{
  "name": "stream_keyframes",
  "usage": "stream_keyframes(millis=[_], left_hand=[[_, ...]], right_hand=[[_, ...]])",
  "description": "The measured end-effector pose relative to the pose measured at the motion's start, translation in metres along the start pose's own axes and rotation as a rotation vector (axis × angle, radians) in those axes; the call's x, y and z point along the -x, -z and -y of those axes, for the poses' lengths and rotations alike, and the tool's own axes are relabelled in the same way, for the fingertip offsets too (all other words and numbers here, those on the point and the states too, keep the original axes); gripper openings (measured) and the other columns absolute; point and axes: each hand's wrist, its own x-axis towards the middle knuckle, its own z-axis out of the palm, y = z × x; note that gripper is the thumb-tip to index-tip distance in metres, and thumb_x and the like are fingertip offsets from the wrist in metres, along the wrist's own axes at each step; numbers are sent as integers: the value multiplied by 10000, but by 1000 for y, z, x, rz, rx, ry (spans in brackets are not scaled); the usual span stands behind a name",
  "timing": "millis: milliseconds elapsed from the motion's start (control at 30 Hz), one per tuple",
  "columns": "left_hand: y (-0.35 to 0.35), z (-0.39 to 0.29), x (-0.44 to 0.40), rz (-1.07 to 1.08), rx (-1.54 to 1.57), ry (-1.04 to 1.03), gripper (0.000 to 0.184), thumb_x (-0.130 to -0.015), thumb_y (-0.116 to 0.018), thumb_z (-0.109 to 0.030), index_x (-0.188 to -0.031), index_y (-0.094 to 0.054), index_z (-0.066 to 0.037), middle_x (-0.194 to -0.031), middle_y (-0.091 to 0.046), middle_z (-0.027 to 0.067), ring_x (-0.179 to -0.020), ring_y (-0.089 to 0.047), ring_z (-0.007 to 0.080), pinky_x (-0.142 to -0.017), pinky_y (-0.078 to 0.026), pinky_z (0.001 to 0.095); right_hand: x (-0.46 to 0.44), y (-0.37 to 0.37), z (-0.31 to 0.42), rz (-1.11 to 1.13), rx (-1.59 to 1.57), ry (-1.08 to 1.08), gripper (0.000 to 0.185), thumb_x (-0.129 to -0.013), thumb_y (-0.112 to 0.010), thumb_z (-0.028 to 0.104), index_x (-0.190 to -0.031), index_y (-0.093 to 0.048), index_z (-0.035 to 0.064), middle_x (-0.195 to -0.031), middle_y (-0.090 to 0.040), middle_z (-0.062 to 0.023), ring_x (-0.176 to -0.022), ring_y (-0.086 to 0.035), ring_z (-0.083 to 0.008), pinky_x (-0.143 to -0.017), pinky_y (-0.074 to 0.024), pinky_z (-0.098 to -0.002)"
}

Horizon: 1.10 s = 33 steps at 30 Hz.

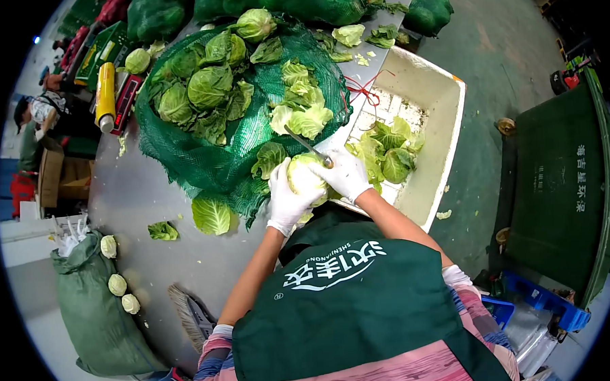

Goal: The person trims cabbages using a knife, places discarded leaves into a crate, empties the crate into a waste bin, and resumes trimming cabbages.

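My left hand (288,201), in a white glove, is wrapped round the lower left side of a pale, trimmed cabbage (305,173) in front of my apron. In my right hand (345,174), also gloved in white, is a knife (304,144) whose blade points up and to the left, away from me. The right fingers also lie against the cabbage's right side. Just beyond, a green mesh bag (174,152) lies spread open with leafy cabbages (210,87) and loose leaves (309,119) on it. A foam box (442,133) with green leaves (395,149) stands at the right.
On the metal table (144,245) lie a loose leaf (211,216), a brush (191,318) and a yellow cylinder (105,97). Three trimmed cabbages (118,285) line the left edge beside a green sack (96,315). A large green bin (557,186) stands right; a person (46,110) works far left.
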Motion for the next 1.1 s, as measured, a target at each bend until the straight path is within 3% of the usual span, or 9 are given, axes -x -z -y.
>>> stream_keyframes(millis=[67,200,333,433,500,600,933,1067,1100], left_hand=[[5,3,-4,16,38,18,1035,-537,-881,-348,-1368,-377,8,-1294,-410,194,-1233,-405,350,-1066,-345,406],[14,22,0,107,150,1,1052,-551,-895,-300,-1386,-340,21,-1346,-418,200,-1261,-415,317,-1078,-340,383],[9,40,10,69,591,252,1087,-581,-902,-198,-1403,-244,73,-1369,-403,199,-1258,-431,246,-1063,-373,351],[6,26,-2,108,500,225,1077,-563,-901,-266,-1394,-304,69,-1340,-444,201,-1245,-449,266,-1054,-379,363],[3,21,-10,145,371,187,1087,-551,-896,-305,-1395,-319,62,-1337,-444,213,-1242,-451,287,-1056,-374,371],[5,6,-16,208,209,150,1135,-515,-878,-386,-1414,-331,42,-1328,-446,255,-1226,-448,349,-1060,-357,388],[16,-1,1,209,41,67,1092,-536,-876,-361,-1420,-345,1,-1358,-452,230,-1213,-450,355,-1065,-353,404],[22,15,3,248,454,71,1073,-538,-898,-245,-1417,-339,13,-1330,-500,204,-1172,-543,277,-1016,-429,362],[24,25,3,238,252,-23,1087,-538,-907,-224,-1419,-322,26,-1323,-512,197,-1185,-543,238,-1017,-431,340]], right_hand=[[-6,2,0,14,45,-15,414,-838,-613,454,-973,-683,69,-1017,-652,-178,-848,-648,-349,-730,-519,-433],[-16,-12,-72,-195,13,-154,263,-811,-644,294,-904,-679,51,-812,-668,-199,-751,-655,-360,-697,-522,-427],[6,12,-136,-67,288,-436,450,-849,-628,433,-1127,-628,79,-954,-675,-170,-855,-652,-338,-760,-519,-432],[8,28,-87,-146,113,-222,575,-915,-455,549,-1248,-544,89,-1012,-658,-197,-884,-647,-353,-769,-508,-445],[9,37,-37,108,74,-86,543,-939,-432,512,-1307,-510,120,-854,-675,-171,-803,-649,-345,-707,-497,-443],[11,24,-5,169,217,184,564,-973,-382,447,-1434,-366,121,-945,-678,-171,-809,-659,-325,-714,-514,-416],[-18,30,-7,162,136,1,501,-921,-456,516,-1085,-660,89,-848,-689,-171,-818,-664,-340,-744,-520,-433],[-14,23,8,183,139,38,365,-879,-551,459,-1042,-696,166,-858,-696,-139,-818,-666,-324,-730,-524,-420],[-18,21,2,134,68,25,357,-878,-549,458,-1052,-693,181,-858,-696,-136,-811,-667,-321,-720,-526,-419]])
